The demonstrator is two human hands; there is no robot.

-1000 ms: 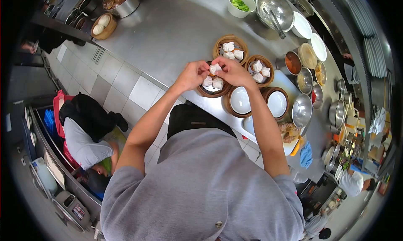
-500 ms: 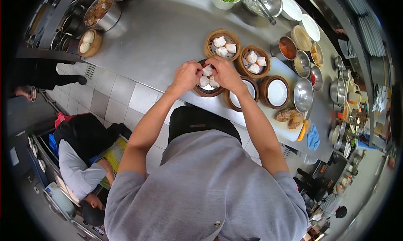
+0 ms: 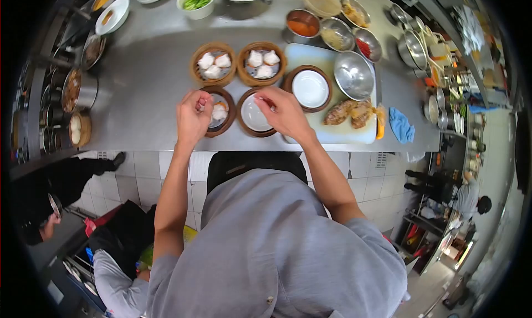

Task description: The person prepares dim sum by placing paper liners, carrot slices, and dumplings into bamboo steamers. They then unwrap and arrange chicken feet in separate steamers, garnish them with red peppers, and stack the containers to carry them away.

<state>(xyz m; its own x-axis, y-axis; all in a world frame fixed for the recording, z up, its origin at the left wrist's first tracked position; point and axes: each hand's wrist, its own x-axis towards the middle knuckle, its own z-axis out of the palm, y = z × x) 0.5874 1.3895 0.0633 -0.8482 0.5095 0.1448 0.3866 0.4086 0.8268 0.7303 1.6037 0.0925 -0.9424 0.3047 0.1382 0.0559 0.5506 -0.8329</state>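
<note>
Beside the near left steamer (image 3: 229, 127), my left hand (image 3: 192, 117) has its fingers curled together, partly covering it. White pleated dumplings (image 3: 220, 112) show inside; their full number is hidden. My right hand (image 3: 285, 115) hangs over the right part of another round steamer (image 3: 244, 125), which holds a white dish (image 3: 255, 114). Its fingers are bent inward, and whatever may be between them cannot be made out. Just beyond are two lighter bamboo steamers, a left one (image 3: 194, 69) and a right one (image 3: 240, 63), each with three dumplings.
A steamer with a white dish (image 3: 310, 89) stands on the cutting board (image 3: 327, 118), near a metal bowl (image 3: 353, 75) and browned food pieces (image 3: 348, 114). Sauce and ingredient containers (image 3: 302, 25) line the back. A blue cloth (image 3: 401, 125) lies right. Other people are around the kitchen.
My hands have come off the dumplings in the near left steamer and moved apart, the right one now over the neighbouring dish. The camera view has turned, so the whole counter appears shifted.
</note>
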